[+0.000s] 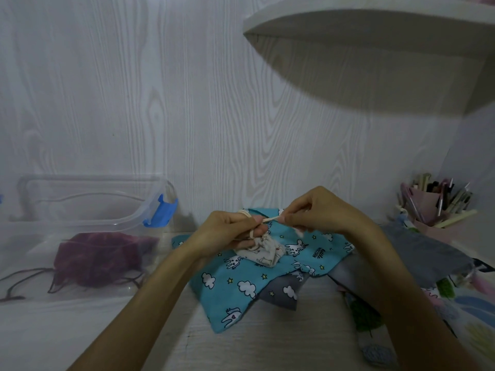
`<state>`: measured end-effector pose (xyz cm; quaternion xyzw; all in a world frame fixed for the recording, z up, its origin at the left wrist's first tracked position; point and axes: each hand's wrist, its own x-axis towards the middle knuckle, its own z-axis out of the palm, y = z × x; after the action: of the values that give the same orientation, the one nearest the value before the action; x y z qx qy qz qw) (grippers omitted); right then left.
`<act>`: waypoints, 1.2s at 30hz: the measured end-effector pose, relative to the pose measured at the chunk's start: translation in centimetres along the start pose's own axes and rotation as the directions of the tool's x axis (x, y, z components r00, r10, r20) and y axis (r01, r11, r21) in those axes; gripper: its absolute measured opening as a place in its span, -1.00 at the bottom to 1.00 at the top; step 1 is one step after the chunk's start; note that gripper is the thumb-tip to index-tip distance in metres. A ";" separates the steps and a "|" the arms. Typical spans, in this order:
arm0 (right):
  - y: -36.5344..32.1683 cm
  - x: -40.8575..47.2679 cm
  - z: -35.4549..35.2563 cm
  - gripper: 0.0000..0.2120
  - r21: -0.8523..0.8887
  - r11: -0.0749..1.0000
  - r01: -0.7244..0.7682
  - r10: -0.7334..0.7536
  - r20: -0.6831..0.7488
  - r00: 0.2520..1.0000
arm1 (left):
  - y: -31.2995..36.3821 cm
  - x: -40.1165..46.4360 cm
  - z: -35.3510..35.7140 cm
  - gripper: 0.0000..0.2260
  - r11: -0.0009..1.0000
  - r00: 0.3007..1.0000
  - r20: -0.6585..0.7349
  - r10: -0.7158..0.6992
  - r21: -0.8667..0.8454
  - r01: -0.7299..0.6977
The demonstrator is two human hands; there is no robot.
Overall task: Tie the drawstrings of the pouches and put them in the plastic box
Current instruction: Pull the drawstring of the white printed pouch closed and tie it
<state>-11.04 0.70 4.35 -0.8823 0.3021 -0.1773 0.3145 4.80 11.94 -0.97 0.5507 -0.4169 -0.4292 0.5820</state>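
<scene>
I have the small cream pouch [258, 254] over the teal pouch [241, 285], its drawstring [269, 219] pinched taut between my left hand [230, 231] and right hand [318, 210]. Knot seems half-formed; next, cinch, then plastic box [88, 210].

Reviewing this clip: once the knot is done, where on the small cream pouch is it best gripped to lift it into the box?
Probably at the gathered neck, from above. The cream pouch hangs with its cinched top up at the left hand while its rounded body rests on the blue cloth. The right hand pinches the drawstring, so the narrow neck is the easy handle.
</scene>
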 end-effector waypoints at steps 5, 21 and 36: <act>-0.7 -1.1 -1.0 -0.94 -0.003 0.996 0.085 -0.084 0.105 0.991 | 0.2 -0.1 0.2 -0.86 0.990 0.995 -0.070 -0.076 -0.128 0.066; -0.4 -0.1 2.0 -0.81 0.109 0.984 0.138 -0.155 0.166 0.974 | 0.6 -0.7 0.2 -0.89 0.998 0.994 -0.093 0.064 0.009 -0.064; -0.1 0.5 2.7 -0.94 0.203 0.975 0.091 -0.115 0.110 0.987 | -0.1 -0.4 -0.1 -0.81 0.899 0.884 -0.229 0.407 0.271 -0.344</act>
<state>-9.30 1.62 2.47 -0.8704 0.2172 -0.1688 0.4084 4.77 12.40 -1.07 0.5756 -0.4748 -0.1760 0.6420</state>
